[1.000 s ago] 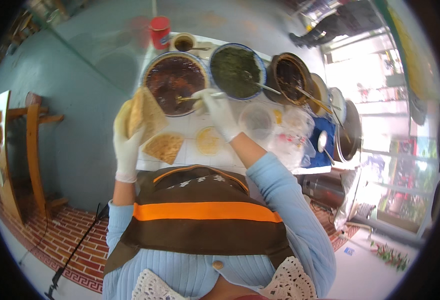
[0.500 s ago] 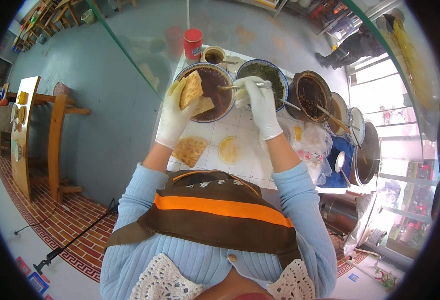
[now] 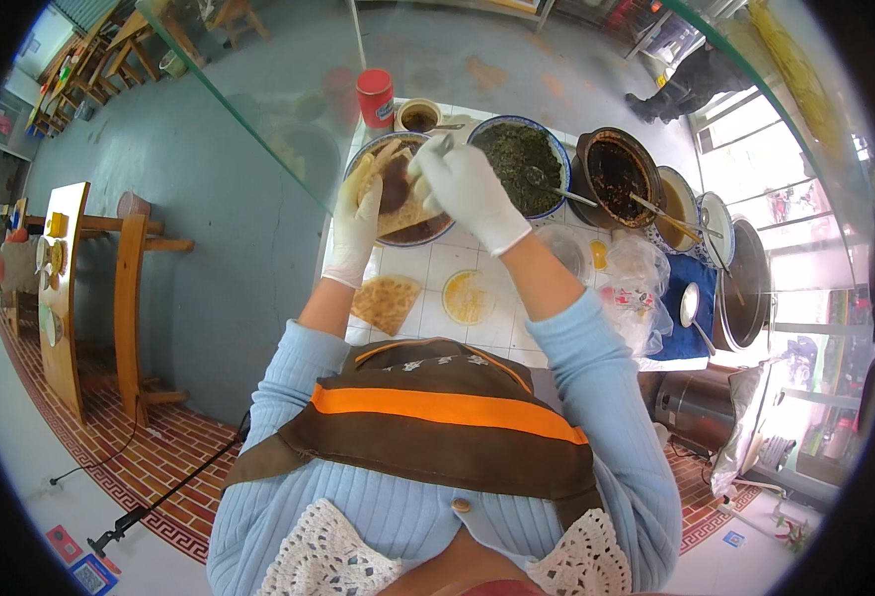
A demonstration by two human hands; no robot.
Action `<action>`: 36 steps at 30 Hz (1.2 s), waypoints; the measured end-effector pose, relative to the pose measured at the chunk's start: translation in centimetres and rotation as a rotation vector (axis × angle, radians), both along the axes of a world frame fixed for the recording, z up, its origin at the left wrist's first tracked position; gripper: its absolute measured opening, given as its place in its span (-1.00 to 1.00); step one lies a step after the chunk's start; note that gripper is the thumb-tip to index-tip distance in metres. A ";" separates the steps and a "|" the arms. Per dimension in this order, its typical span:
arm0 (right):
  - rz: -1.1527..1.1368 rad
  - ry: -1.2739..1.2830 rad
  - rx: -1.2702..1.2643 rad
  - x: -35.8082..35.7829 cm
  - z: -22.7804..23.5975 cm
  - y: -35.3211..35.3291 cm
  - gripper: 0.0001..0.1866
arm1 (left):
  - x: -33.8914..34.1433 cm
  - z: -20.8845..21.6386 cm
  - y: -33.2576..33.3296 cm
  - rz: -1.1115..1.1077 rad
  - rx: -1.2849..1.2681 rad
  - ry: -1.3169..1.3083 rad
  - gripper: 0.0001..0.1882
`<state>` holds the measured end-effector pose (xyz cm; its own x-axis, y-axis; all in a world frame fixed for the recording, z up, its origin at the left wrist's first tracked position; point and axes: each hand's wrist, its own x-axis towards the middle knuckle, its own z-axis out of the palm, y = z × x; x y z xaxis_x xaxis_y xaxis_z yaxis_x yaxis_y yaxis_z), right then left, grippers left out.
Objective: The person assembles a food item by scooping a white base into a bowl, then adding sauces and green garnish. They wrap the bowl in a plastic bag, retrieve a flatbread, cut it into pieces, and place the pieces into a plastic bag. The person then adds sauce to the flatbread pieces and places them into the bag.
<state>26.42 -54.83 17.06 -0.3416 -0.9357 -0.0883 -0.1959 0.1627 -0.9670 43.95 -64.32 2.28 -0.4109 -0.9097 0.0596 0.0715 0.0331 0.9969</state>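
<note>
My left hand (image 3: 356,219), in a white glove, grips a piece of browned flatbread (image 3: 410,215) over a blue-rimmed bowl of dark red-brown sauce (image 3: 427,238). The bread looks spread apart, with dark brown showing in its middle; whether that is sauce on the bread or the bowl behind, I cannot tell. In my gloved right hand (image 3: 472,194) is a metal spoon (image 3: 442,146), its handle end sticking up. The hand hides the spoon's bowl. Another flatbread wedge (image 3: 386,302) lies on the white tiled counter below my left wrist.
Right of the sauce stands a bowl of dark green chopped filling (image 3: 519,164), then a brown pot (image 3: 618,169) and several more pots with ladles. A red can (image 3: 376,96) and small sauce cup (image 3: 419,116) stand behind. Plastic bags (image 3: 636,288) lie at right; a glass panel (image 3: 248,119) rises left.
My right hand has moved left with the spoon, over to the flatbread. The flatbread now looks opened out, where it was held more folded. The view has shifted slightly.
</note>
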 end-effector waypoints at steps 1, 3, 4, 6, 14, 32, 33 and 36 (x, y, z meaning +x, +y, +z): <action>0.054 -0.026 0.041 0.4 0.2 0.4 -0.58 | -0.1 0.1 -0.1 0.009 -0.018 -0.011 -0.53; 0.039 0.017 0.031 0.5 0.7 1.0 -0.58 | -0.2 0.5 -0.1 0.014 -0.057 -0.009 -0.54; 0.045 0.013 0.051 0.5 0.9 1.3 -0.57 | -0.3 0.8 -0.2 -0.002 -0.058 0.004 -0.55; 0.073 0.086 0.072 0.2 1.3 1.6 -0.59 | -0.8 1.3 -0.2 -0.040 -0.069 0.037 -0.56; 0.320 0.944 -0.241 0.3 0.0 3.7 -0.88 | -1.5 5.2 0.3 -0.121 0.111 0.184 -0.56; 0.064 0.191 -0.351 0.0 -3.4 4.8 -0.85 | 0.7 1.8 -0.1 0.088 -0.012 -0.059 -0.48; -0.028 -0.009 -0.318 -0.6 -3.8 4.9 -0.85 | 1.3 1.8 0.1 0.112 -0.027 -0.125 -0.48; -0.160 -0.131 -0.196 -2.5 -6.1 5.0 -0.81 | 3.1 2.0 1.2 0.130 -0.131 -0.152 -0.47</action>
<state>23.87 -49.84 10.97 -0.4840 -0.8743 0.0362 -0.0545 -0.0112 -0.9985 47.05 -63.15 4.28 -0.3042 -0.9441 0.1271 -0.0923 0.1620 0.9825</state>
